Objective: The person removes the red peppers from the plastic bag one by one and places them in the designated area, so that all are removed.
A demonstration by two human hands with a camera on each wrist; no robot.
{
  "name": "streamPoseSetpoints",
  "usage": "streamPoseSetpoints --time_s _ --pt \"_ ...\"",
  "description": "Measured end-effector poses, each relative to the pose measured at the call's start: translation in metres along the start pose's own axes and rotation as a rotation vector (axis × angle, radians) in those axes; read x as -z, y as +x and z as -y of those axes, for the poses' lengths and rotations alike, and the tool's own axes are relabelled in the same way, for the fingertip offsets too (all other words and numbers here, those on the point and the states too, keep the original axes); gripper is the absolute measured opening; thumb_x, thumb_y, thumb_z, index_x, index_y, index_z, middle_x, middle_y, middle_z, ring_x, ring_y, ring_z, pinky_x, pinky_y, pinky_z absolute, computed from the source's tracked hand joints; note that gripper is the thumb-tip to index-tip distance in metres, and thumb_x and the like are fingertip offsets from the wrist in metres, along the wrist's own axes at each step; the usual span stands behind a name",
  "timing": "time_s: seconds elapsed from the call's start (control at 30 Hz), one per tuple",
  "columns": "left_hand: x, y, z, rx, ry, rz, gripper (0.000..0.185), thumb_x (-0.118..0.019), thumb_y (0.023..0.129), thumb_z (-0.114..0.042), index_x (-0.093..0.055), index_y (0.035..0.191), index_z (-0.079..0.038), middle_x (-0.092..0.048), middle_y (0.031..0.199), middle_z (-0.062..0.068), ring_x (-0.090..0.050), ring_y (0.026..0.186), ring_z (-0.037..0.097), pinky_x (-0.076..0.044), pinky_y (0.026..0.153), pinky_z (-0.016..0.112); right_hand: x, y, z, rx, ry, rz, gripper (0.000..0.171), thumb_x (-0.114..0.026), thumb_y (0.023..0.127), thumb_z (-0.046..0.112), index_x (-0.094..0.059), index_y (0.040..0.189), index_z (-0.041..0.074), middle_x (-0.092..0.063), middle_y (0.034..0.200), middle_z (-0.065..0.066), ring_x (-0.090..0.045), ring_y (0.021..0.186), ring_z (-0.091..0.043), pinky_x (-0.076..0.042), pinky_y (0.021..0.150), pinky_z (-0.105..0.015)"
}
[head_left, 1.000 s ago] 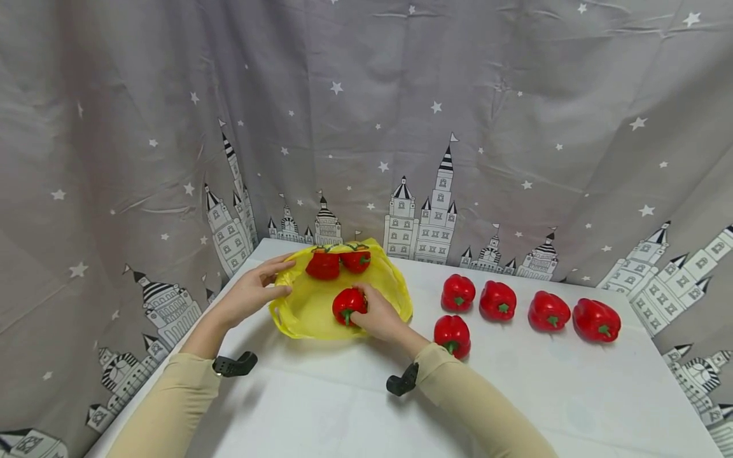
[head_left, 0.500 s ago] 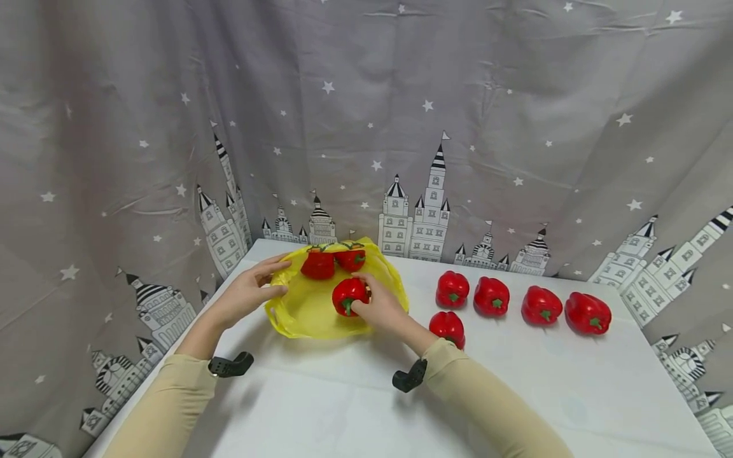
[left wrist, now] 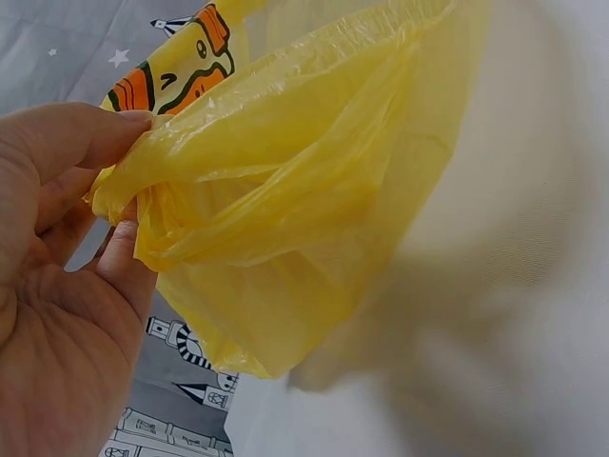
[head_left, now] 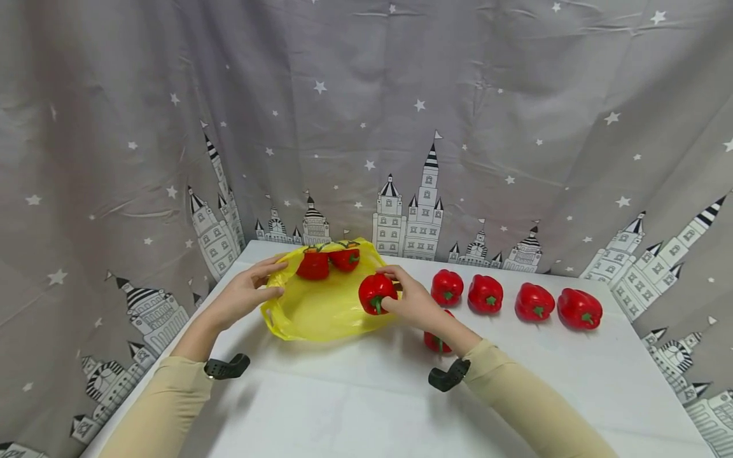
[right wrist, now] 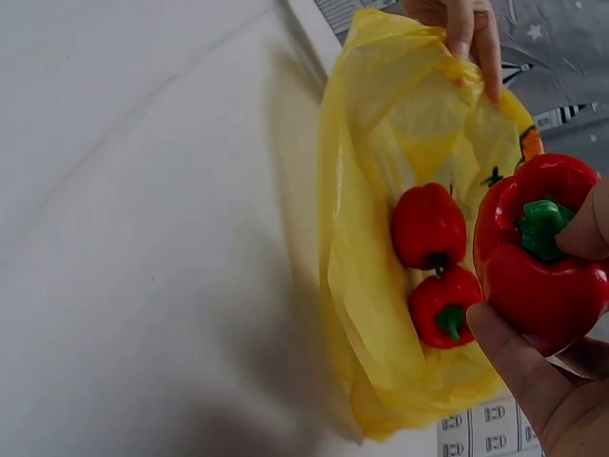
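Right hand (head_left: 415, 304) carried pepper (head_left: 375, 292) rightward to bag's (head_left: 321, 312) edge.

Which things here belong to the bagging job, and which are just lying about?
In the job:
- yellow plastic bag, edge pinched by left hand
- red pepper gripped by right hand
- two peppers in the bag
- five loose peppers on the table

Lying about:
- castle-print curtain
- white table

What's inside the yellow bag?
Two red peppers lie side by side at the far end of the yellow bag. The right hand holds a third pepper at the bag's edge. The crumpled plastic hides anything under its folds.
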State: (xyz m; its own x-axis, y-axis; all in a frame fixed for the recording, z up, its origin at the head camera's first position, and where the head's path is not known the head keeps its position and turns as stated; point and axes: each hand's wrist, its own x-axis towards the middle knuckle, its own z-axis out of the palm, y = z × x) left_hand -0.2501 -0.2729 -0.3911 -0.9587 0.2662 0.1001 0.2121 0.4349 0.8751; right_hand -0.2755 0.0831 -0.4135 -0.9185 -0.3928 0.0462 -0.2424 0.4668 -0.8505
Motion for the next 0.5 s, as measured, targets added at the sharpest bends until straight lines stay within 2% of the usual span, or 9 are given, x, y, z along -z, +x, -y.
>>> streamPoseSetpoints --time_s 0.23,0.37,0.5 --pt "0.001 0.007 0.019 -0.026 0.034 -0.001 0.059 -0.067 0.086 -0.030 -0.045 0.138 -0.015 -0.024 0.151 -0.005 -0.027 0.134 0.029 -0.026 0.106 0.047 0.030 -0.016 -0.010 -0.026 -0.040 -0.075 0.062 -0.069 0.076 0.017 -0.044 0.128 0.040 -0.049 0.127 0.009 -0.047 0.114 -0.021 -0.053 0.077 -0.040" --pt "0.002 0.008 0.022 -0.043 0.039 0.004 0.058 -0.066 0.086 -0.029 -0.045 0.138 -0.014 -0.024 0.150 -0.007 -0.028 0.134 0.027 -0.026 0.107 0.046 0.048 -0.027 -0.017 -0.052 -0.048 -0.104 0.066 -0.072 0.073 0.016 -0.043 0.128 0.041 -0.048 0.127 0.008 -0.047 0.112 -0.022 -0.054 0.074 -0.039" --pt "0.001 0.008 0.021 -0.038 0.045 0.002 0.059 -0.067 0.086 -0.028 -0.045 0.138 -0.013 -0.024 0.150 -0.007 -0.028 0.134 0.028 -0.027 0.106 0.045 0.063 -0.035 -0.026 -0.074 -0.052 -0.107 0.066 -0.071 0.075 0.016 -0.042 0.129 0.040 -0.047 0.128 0.007 -0.047 0.113 -0.023 -0.053 0.077 -0.039"
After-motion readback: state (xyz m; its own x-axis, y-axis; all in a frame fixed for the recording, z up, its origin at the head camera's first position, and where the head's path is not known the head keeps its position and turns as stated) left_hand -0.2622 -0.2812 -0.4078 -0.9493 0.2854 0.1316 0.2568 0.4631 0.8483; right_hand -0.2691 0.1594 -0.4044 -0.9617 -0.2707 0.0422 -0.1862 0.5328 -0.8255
